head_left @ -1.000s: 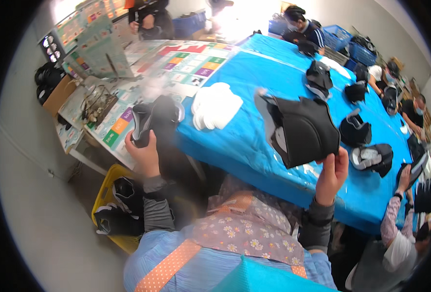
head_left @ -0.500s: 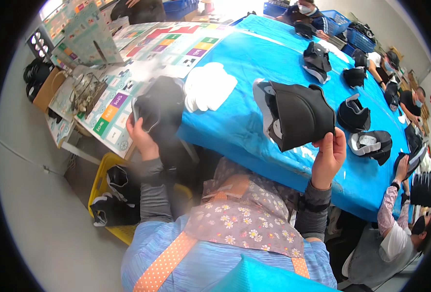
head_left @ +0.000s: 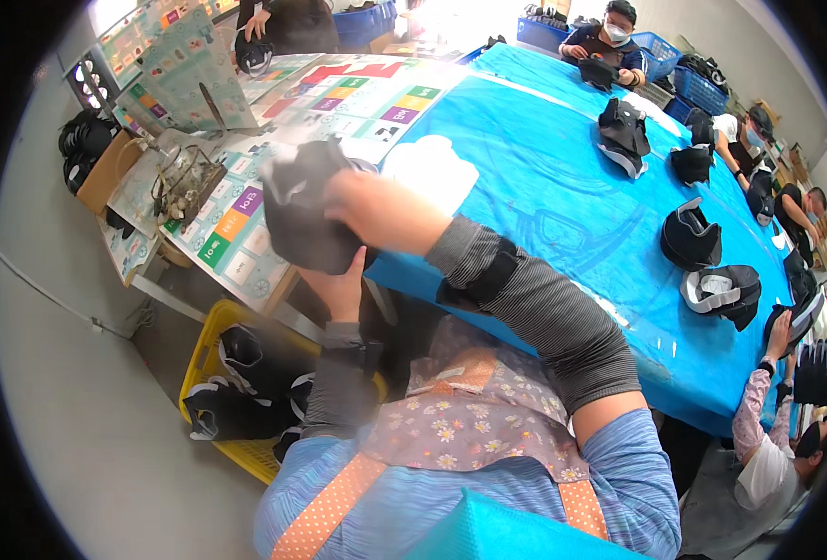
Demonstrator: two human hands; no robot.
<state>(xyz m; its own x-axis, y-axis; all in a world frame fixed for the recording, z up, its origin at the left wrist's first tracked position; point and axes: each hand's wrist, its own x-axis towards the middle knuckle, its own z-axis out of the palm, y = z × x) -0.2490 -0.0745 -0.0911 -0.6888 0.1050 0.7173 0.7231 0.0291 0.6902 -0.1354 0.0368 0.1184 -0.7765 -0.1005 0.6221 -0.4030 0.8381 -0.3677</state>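
In front of me, over the near left corner of the blue-covered table (head_left: 525, 140), black shoe uppers (head_left: 301, 219) with grey edging are brought together in a blurred bundle. Whether one or two are there cannot be made out. My right hand (head_left: 376, 210) reaches across from the right, its fingers closed on the bundle's upper side. Below, my left hand (head_left: 341, 289) grips the bottom edge, part of its fingers hidden behind the black material. A stack of white flat pieces (head_left: 432, 173) lies just beyond my right hand.
More black uppers (head_left: 691, 233) lie along the table's right side. A yellow basket (head_left: 206, 373) with black uppers stands low on the left. A patterned sheet (head_left: 245, 210) covers the left table, with a glass jar (head_left: 185, 177) on it. Co-workers (head_left: 609, 42) sit around the far and right sides.
My right hand has swung left across my body with its shoe upper, leaving the table's near edge. It now meets the left hand and its upper at the left.
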